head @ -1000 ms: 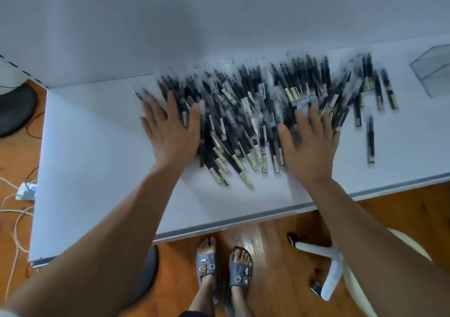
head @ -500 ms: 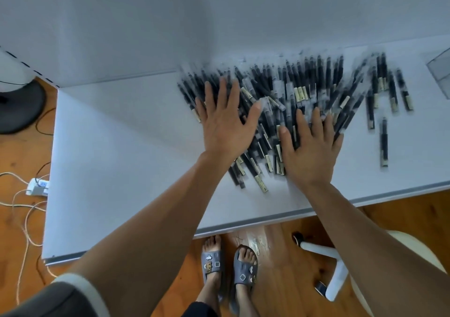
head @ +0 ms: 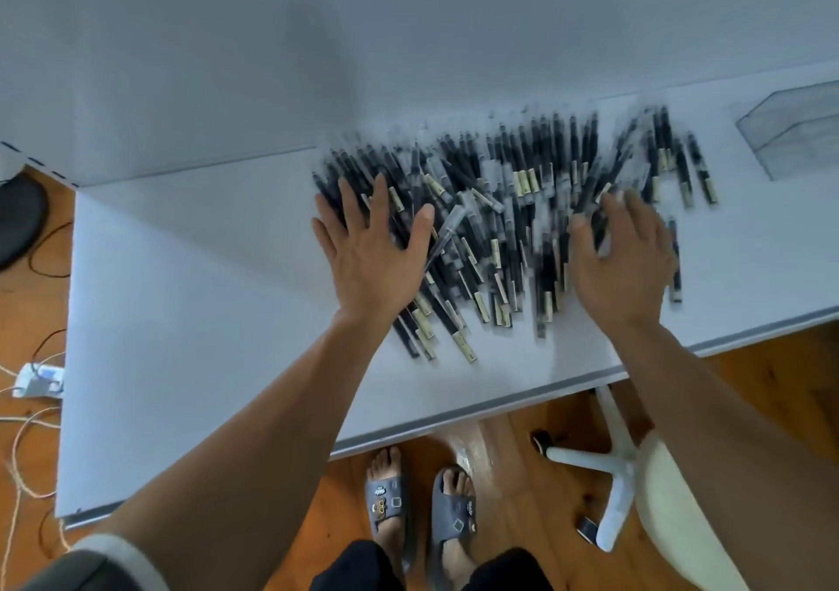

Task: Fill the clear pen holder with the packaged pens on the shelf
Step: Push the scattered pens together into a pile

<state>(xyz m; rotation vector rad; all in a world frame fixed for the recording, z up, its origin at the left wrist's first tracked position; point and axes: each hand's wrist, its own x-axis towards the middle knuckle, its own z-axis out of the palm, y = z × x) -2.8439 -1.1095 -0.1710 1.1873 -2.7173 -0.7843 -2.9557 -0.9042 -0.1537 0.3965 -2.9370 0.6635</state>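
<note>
Several packaged black pens [head: 499,209] lie in a loose heap on the white shelf [head: 190,300]. My left hand [head: 372,250] rests flat on the heap's left edge with its fingers spread. Over on the right side of the heap, my right hand [head: 622,259] lies on the pens with its fingers slightly bent; it is blurred. One single pen [head: 675,268] lies just right of that hand. The clear pen holder [head: 790,127] stands at the shelf's far right, apart from both hands, and looks empty.
A grey wall rises behind the shelf. Below the shelf's front edge [head: 476,413] are my feet in sandals [head: 422,504] and a white chair base [head: 608,468]. Cables and a power strip [head: 38,379] lie on the wooden floor at the left.
My left hand first swept right and pushed the pens together, then drew back to the heap's left edge. My right hand shifted right across the pens and its fingers bent.
</note>
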